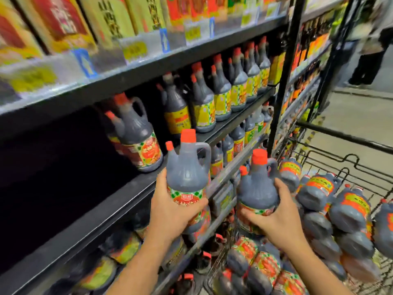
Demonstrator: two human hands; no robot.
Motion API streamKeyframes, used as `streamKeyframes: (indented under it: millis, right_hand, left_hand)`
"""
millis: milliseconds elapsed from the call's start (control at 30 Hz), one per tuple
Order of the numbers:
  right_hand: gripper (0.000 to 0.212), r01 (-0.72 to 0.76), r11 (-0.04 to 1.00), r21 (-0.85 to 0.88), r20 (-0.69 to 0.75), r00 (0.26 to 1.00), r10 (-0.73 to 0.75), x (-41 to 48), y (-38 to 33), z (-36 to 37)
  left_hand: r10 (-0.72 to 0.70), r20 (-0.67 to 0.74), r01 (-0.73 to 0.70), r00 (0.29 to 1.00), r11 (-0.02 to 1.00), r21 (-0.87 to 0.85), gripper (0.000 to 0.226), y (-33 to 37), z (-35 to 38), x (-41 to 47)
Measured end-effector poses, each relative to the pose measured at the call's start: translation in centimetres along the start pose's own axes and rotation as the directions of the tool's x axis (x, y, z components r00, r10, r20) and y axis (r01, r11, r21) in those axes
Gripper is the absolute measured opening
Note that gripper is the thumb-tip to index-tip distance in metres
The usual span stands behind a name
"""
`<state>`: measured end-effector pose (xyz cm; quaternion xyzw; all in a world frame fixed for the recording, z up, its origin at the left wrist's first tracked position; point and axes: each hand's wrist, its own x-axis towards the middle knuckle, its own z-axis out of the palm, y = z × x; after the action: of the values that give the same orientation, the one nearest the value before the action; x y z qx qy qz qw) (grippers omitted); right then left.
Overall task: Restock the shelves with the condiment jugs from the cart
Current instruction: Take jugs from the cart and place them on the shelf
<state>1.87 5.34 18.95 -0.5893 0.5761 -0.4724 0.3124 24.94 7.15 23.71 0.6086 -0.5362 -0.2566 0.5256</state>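
Two condiment jugs are being held upright at frame centre: the left hand (170, 211) is wrapping its fingers round the label band of the left jug (187, 171), and the right hand (276, 218) is clasping the lower body of the right jug (258, 188), probably low so the bases land first. Both are hovering just off the middle shelf (95, 209), near a matching jug (138, 137) standing there. Further stock is lying stacked in the wire cart (350, 162) at lower right.
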Motion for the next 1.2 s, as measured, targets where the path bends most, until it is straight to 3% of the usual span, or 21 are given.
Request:
streamKeyframes:
  millis: [167,367,700,833,1067,1200]
  right_hand:
    - [0.095,0.128,0.984,0.121,0.125,0.982,-0.143,1.1,-4.8,2.3]
    - [0.101,0.201,0.954,0.224,0.234,0.939,-0.253,1.4,-8.9,6.0]
    - [0.094,0.270,0.906,0.326,0.345,0.859,-0.379,1.1,-14.6,13.3]
    - [0.085,0.271,0.897,0.349,0.359,0.845,-0.395,1.0,-16.5,16.8]
    - [0.101,0.281,0.904,0.323,0.378,0.837,-0.396,1.7,-18.9,23.2]
    - [0.082,0.274,0.904,0.328,0.353,0.852,-0.386,3.0,-20.0,26.1]
  left_hand:
    - [0.090,-0.104,-0.091,0.990,0.996,0.000,0.093,2.4,-4.2,-0.9]
    - [0.115,-0.230,-0.114,0.966,0.993,0.021,0.095,2.3,-8.7,-1.8]
    - [-0.002,-0.477,0.045,0.879,0.996,0.079,0.084,-1.1,-16.4,-1.9]
    - [-0.038,-0.554,0.086,0.831,0.994,0.061,0.102,-2.2,-18.6,-1.3]
    - [-0.067,-0.633,0.146,0.771,0.987,0.072,0.102,-4.1,-20.8,1.2]
    - [-0.126,-0.635,0.194,0.762,0.980,0.038,0.104,-4.8,-21.6,3.3]
